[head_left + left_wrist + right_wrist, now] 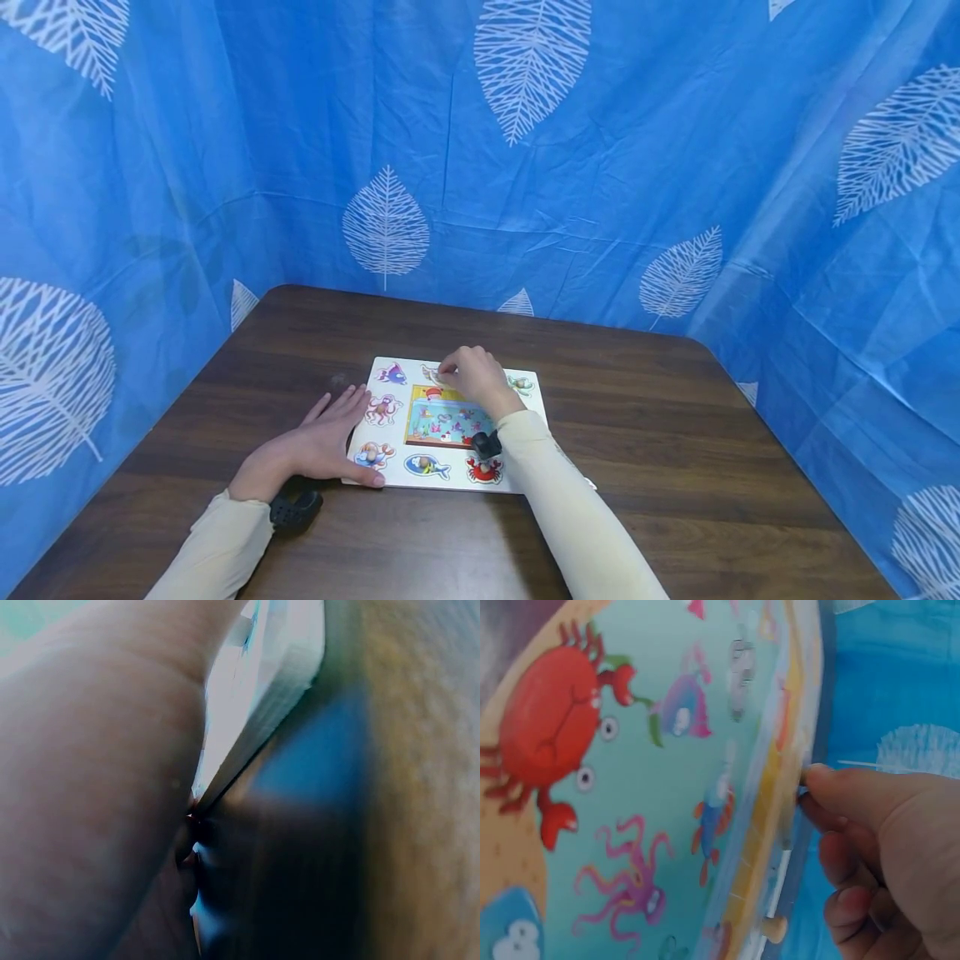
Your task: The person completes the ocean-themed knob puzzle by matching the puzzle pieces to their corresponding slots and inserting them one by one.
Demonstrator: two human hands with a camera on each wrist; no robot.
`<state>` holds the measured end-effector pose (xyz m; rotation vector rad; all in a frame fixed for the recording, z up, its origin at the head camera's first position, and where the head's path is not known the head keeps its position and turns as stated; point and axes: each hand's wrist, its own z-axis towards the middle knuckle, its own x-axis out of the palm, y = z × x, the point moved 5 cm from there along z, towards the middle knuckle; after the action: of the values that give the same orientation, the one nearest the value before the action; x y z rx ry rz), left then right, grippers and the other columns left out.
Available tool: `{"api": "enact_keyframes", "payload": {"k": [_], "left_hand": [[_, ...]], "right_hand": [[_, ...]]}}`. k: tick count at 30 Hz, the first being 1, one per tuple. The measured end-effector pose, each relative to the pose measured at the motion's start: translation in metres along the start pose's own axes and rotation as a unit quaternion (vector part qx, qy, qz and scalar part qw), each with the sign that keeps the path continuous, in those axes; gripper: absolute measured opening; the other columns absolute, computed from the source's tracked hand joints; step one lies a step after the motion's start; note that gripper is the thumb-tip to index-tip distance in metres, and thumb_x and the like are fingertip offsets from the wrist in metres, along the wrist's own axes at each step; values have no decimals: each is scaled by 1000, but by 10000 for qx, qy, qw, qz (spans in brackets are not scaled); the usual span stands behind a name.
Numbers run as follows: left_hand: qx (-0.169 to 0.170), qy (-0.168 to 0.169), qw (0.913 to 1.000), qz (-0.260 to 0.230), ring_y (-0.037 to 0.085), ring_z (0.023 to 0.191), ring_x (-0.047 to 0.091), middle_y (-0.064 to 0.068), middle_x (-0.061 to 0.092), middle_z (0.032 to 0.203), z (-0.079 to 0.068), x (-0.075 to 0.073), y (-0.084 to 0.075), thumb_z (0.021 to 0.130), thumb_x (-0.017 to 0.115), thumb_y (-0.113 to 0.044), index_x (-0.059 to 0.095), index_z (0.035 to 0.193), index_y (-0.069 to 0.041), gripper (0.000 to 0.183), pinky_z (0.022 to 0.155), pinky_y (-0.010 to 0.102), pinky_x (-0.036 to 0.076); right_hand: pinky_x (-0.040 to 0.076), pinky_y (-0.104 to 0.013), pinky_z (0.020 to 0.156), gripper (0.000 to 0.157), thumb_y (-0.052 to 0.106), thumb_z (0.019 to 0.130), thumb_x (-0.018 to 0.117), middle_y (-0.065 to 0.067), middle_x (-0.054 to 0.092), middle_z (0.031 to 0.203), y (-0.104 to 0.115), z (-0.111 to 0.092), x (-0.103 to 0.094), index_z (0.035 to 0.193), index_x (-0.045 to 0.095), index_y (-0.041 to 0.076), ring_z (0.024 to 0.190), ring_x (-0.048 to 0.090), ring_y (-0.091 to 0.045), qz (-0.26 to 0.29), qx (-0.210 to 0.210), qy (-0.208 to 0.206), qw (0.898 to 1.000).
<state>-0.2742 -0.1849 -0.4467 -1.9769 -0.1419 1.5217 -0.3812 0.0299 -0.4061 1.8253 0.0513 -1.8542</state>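
Observation:
A white wooden peg puzzle board [465,480] lies on the table, with sea-animal pieces around a central aquarium picture [442,421]. My left hand [326,442] rests along the board's left edge, fingers extended and thumb at the near left corner. Close by are the octopus [383,409] and the orange-and-blue piece [373,455]. Over the far edge, my right hand [472,375] pinches a small wooden knob [804,777] between thumb and forefinger. Its puzzle piece [431,373] is partly covered by that hand. In the left wrist view the hand [90,780] lies against the board's side [262,712].
Along the board's near side sit a blue-and-yellow fish [426,466] and a red crab [483,471]. A purple fish [392,374] is at the far left corner, a green piece [521,384] at the far right. The brown table [675,450] is surrounded by blue leaf-print cloth [450,125].

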Motion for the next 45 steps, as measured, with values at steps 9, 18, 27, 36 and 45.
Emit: {"api": "enact_keyframes", "payload": {"k": [9,18,27,36,45], "left_hand": [[-28,-4,10000,60,45,158,7,28,12,170,-1,1,-1,66,80,-74,17,161,8,140,124,67,1],[-10,-32,10000,69,46,158,7,27,13,170,-2,0,-2,67,80,-75,18,160,8,140,124,67,1],[-12,-39,10000,69,46,158,8,28,13,170,-1,-1,-2,67,80,-74,18,160,8,139,124,67,2],[2,25,10000,40,46,158,6,28,12,170,0,0,-2,68,80,-74,17,160,8,139,124,67,0],[-32,11,10000,21,45,158,6,28,12,170,0,0,0,67,81,-73,17,160,8,140,124,67,-1]], "right_hand": [[58,-39,94,15,24,98,73,2,78,113,6,8,4,109,82,19,104,72,-18,56,-11,14,10000],[58,-40,94,17,25,99,72,2,78,115,10,11,7,112,82,21,104,72,-18,-50,82,-45,9999],[59,-40,91,18,27,98,73,3,78,115,12,14,8,113,81,22,104,71,-18,-269,134,-44,9995],[58,-41,94,18,23,97,74,3,77,116,7,9,8,114,81,20,109,71,-19,-79,37,-31,10000],[57,-43,94,20,24,97,74,2,78,115,-3,1,8,116,80,19,112,71,-23,271,130,-94,9995]]}}
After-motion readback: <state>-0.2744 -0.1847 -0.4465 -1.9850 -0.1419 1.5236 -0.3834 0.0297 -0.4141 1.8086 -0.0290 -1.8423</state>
